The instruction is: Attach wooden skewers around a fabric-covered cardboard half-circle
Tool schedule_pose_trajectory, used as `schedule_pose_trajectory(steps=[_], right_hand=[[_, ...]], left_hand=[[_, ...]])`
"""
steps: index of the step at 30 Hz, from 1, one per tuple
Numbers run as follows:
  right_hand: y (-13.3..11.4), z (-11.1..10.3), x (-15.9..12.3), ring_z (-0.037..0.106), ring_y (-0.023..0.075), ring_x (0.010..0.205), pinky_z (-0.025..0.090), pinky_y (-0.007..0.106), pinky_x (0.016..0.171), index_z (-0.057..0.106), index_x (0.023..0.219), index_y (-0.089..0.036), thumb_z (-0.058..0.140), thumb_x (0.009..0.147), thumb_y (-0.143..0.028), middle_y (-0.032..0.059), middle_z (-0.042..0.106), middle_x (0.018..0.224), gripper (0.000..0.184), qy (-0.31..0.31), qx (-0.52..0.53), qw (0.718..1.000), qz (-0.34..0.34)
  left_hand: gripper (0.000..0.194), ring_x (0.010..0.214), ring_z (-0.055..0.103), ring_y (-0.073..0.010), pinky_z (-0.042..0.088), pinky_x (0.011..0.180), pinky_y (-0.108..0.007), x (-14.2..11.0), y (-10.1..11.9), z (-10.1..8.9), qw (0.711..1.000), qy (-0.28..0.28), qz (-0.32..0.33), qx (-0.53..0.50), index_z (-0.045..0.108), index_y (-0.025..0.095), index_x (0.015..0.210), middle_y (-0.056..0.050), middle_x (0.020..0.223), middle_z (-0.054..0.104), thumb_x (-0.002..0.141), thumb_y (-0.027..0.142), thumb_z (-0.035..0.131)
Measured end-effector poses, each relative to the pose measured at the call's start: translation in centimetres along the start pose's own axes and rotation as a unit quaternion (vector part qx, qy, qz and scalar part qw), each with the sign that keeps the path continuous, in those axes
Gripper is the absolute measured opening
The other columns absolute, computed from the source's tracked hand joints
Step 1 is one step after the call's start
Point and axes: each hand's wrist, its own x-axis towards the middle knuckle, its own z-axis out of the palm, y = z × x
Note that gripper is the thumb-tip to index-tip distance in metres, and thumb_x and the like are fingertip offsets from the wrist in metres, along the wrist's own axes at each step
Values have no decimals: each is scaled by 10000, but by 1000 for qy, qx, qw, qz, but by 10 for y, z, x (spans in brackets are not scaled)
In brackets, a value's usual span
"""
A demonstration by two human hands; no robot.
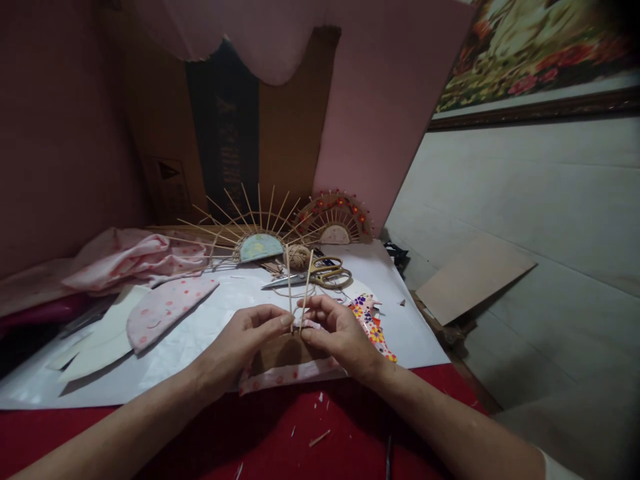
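Note:
My left hand (250,330) and my right hand (345,333) meet at the front of the white sheet. Between them is a piece of brown cardboard (280,357) edged with pink dotted fabric (285,377). Two thin wooden sticks (289,287) rise upright from its far edge. The left thumb and fingertips close at the base of one stick; the right fingers pinch around the other. A thin cord (295,310) loops near the fingertips, partly hidden. Just beyond lie gold-handled scissors (325,273) and a ball of twine (297,257).
A half-round frame of spread sticks (260,245) and a decorated fan shape (335,233) stand at the back. Pink dotted cloth (140,260) and a fabric-covered half circle (170,310) lie left. Flowered fabric (373,327) is at right. Scraps litter the red cloth (300,447).

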Motion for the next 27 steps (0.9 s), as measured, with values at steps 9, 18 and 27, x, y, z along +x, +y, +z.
schedule_pose_trajectory(steps=[9,18,27], right_hand=[[-9,-9,4,586,117,707,447,261,678,521,993,-182,683,593,-168,-12,611,799,431,58,107,993,0],[-9,-7,1,574,123,670,438,272,638,503,1004,-179,688,592,-179,-19,588,756,452,53,95,994,11],[-7,-1,-2,539,98,623,413,243,597,503,984,-187,704,587,-188,-42,565,708,445,27,70,997,21]], left_hand=[[315,776,594,-188,482,671,-316,-8,13,3,994,-48,-37,-86,607,182,1024,-46,887,644,721,252,661],[172,563,542,-105,449,524,-221,-3,7,1,996,-22,-31,-87,608,185,825,17,673,598,714,298,676],[258,437,498,-92,274,364,-171,-1,4,-1,998,62,-24,8,618,166,761,9,594,600,675,398,689]])
